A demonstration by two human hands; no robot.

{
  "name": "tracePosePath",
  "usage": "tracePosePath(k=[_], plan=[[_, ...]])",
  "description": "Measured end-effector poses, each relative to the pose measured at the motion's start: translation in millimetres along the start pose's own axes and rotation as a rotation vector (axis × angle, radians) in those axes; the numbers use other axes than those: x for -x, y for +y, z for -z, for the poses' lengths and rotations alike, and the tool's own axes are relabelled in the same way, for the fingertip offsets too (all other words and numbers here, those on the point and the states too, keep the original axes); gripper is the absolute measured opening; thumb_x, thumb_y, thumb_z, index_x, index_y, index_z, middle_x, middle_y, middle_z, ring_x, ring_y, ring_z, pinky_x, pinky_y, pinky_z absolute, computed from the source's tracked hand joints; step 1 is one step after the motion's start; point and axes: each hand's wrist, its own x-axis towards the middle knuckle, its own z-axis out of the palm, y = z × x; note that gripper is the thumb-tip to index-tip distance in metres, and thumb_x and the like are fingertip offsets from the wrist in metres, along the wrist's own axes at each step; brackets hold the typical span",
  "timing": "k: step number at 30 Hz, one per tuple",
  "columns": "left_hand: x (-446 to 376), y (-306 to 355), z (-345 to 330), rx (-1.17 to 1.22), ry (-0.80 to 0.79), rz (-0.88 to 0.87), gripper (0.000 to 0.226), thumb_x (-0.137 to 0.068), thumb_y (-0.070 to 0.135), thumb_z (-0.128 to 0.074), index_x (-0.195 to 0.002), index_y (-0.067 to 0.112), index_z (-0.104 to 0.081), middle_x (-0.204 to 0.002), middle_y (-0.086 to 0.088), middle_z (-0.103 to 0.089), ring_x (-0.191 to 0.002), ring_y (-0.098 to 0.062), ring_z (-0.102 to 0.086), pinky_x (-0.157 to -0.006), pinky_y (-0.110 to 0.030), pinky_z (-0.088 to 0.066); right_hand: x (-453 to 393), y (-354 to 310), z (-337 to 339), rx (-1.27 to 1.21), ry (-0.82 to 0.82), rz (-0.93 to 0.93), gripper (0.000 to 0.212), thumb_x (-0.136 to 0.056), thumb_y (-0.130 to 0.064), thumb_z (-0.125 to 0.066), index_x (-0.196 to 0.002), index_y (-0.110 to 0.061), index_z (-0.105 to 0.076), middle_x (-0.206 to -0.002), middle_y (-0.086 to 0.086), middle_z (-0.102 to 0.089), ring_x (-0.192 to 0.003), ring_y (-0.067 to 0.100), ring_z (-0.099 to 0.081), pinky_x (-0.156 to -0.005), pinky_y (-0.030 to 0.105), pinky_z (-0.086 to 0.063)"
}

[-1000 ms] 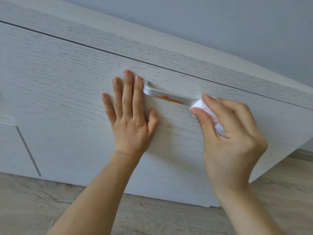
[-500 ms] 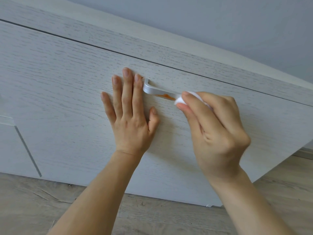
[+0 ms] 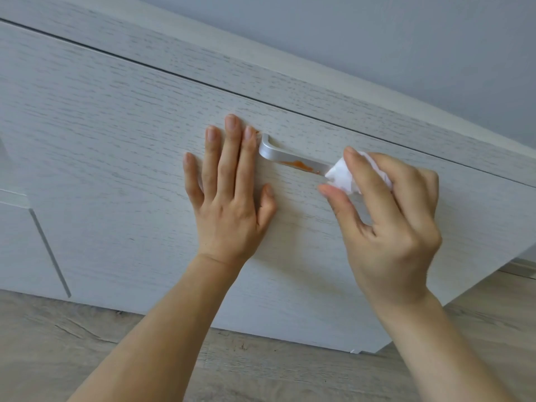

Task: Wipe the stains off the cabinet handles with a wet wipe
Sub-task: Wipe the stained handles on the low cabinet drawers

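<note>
A person's left hand point(image 3: 229, 198) lies flat, fingers straight and together, against the pale wood-grain cabinet door point(image 3: 116, 140), its fingertips just left of the silver handle point(image 3: 285, 153). An orange stain point(image 3: 298, 164) streaks the middle of the handle's bar (part of it runs toward the wipe). At the handle's right end, the right hand point(image 3: 388, 227) pinches a crumpled white wet wipe point(image 3: 340, 175) between thumb and curled fingers, the wipe touching the bar, with wood-look floor point(image 3: 261, 369) below the door and a grey wall point(image 3: 406, 39) above the cabinet.
</note>
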Motion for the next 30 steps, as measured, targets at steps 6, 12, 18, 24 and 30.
tracePosePath(k=[6, 12, 18, 24, 30], plan=[[0, -2, -2, -0.022, 0.013, -0.011, 0.054, -0.095, 0.027, -0.033, -0.145, 0.008, -0.024, -0.148, -0.01, -0.023, -0.143, -0.026, -0.012, -0.117, -0.04, -0.001, -6, -7, -6, -0.042, 0.06, 0.066, 0.008, -0.087, -0.002, -0.069, -0.093, 0.002, -0.073, -0.088, 0.011, -0.071, -0.076, 0.023, -0.052, -0.076, 0.021, -0.042], [1, -3, -2, -0.028, 0.016, -0.028, 0.053, -0.097, 0.03, -0.03, -0.145, 0.008, -0.025, -0.148, -0.011, -0.024, -0.138, -0.031, -0.021, -0.116, -0.042, -0.004, -5, -10, -5, -0.034, 0.075, 0.056, 0.007, -0.086, -0.004, -0.072, -0.091, -0.002, -0.075, -0.089, 0.008, -0.072, -0.069, 0.028, -0.058, -0.072, 0.026, -0.047], [2, 1, -3, -0.021, 0.015, -0.013, 0.054, -0.095, 0.028, -0.033, -0.144, 0.007, -0.025, -0.148, -0.011, -0.024, -0.138, -0.03, -0.019, -0.117, -0.043, -0.004, -9, -9, -6, 0.043, 0.101, 0.097, 0.004, -0.086, -0.011, -0.073, -0.087, -0.009, -0.077, -0.088, -0.001, -0.073, -0.073, 0.018, -0.052, -0.064, 0.034, -0.043], [1, -13, 3, -0.054, 0.021, -0.098, 0.054, -0.095, 0.029, -0.035, -0.145, 0.009, -0.029, -0.147, -0.007, -0.027, -0.139, -0.023, -0.018, -0.114, -0.041, -0.009, -3, -10, -3, 0.018, 0.103, 0.054, 0.005, -0.086, -0.011, -0.073, -0.089, -0.008, -0.076, -0.089, 0.001, -0.072, -0.079, 0.021, -0.058, -0.07, 0.037, -0.045], [3, -14, 3, -0.057, 0.026, -0.11, 0.056, -0.094, 0.03, -0.037, -0.145, 0.011, -0.028, -0.147, -0.006, -0.027, -0.139, -0.022, -0.016, -0.114, -0.041, -0.009, -7, -15, -15, -0.057, 0.082, 0.08, 0.006, -0.086, -0.004, -0.072, -0.09, -0.004, -0.075, -0.089, 0.007, -0.072, -0.08, 0.023, -0.064, -0.071, 0.036, -0.053]])
